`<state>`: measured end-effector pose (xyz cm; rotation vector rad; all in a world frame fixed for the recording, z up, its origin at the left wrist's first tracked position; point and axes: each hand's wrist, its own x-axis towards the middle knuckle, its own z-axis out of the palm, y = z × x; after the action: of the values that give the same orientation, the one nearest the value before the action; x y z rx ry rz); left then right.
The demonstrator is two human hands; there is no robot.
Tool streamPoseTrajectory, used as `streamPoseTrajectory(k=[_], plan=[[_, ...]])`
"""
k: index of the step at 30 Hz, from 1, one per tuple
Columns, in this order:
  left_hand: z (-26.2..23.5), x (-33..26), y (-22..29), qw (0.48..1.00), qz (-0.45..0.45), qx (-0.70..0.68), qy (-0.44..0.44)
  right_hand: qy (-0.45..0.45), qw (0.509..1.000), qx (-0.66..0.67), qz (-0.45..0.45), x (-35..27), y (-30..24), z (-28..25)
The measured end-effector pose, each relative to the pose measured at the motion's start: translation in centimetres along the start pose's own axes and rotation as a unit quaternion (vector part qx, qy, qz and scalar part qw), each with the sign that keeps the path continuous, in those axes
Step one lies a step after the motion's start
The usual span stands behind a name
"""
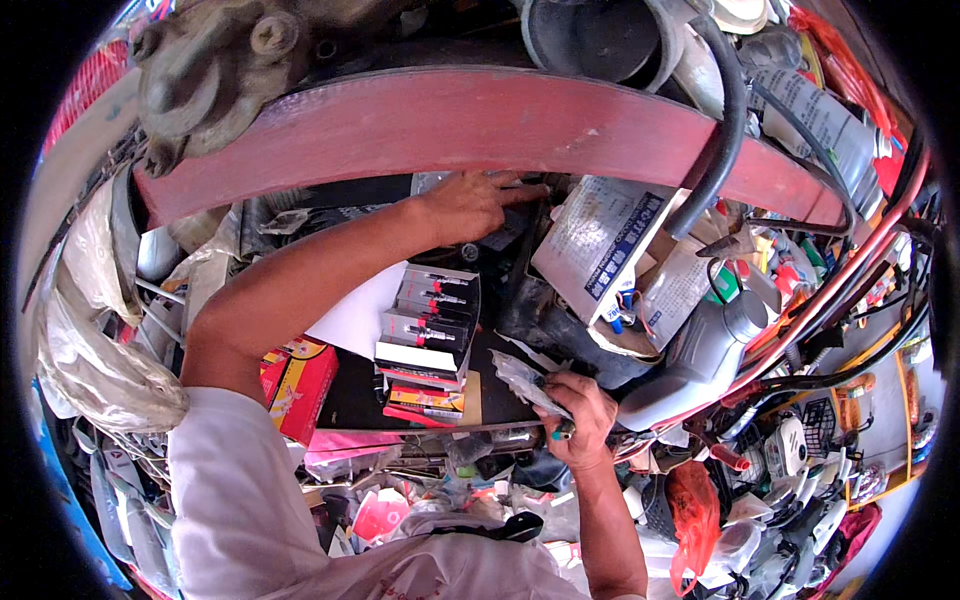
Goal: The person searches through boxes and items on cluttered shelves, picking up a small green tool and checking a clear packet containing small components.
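My left hand reaches across to the far side, just below a red painted beam. Its index and middle fingers point right, toward a printed cardboard box, and nothing shows in its grasp. Closer to me, my right hand is closed around a small clear plastic bag. A short greenish thing pokes out beneath that palm, too small to name. Between my arms stands a stack of small boxes with spark-plug-like pictures, beside a white sheet. A red and yellow box lies below my left elbow.
A grey plastic bottle stands right of my right hand, with black hoses and cables curving past. A greasy metal part sits on the beam's left. Crumpled plastic hangs at left; a red bag lies lower right.
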<state>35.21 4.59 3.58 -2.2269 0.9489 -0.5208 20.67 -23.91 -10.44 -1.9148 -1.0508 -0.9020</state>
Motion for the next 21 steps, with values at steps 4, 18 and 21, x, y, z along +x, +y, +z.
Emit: streamPoseTrajectory(k=[4, 18, 21], plan=[[-0.4, -0.4, 0.9, 0.99, -0.063, -0.12, -0.041, 0.003, 1.0, 0.007, -0.001, 0.2, -0.3, 0.1], [1.7, 0.0, -1.0, 0.965, -0.206, -0.12, 0.113, 0.006, 1.0, 0.004, 0.011, -0.1, -0.2, 0.3], [1.6, -0.3, -0.6, 0.966, -0.176, -0.158, 0.102, 0.011, 1.0, 0.004, 0.006, 0.2, -0.5, 0.3]])
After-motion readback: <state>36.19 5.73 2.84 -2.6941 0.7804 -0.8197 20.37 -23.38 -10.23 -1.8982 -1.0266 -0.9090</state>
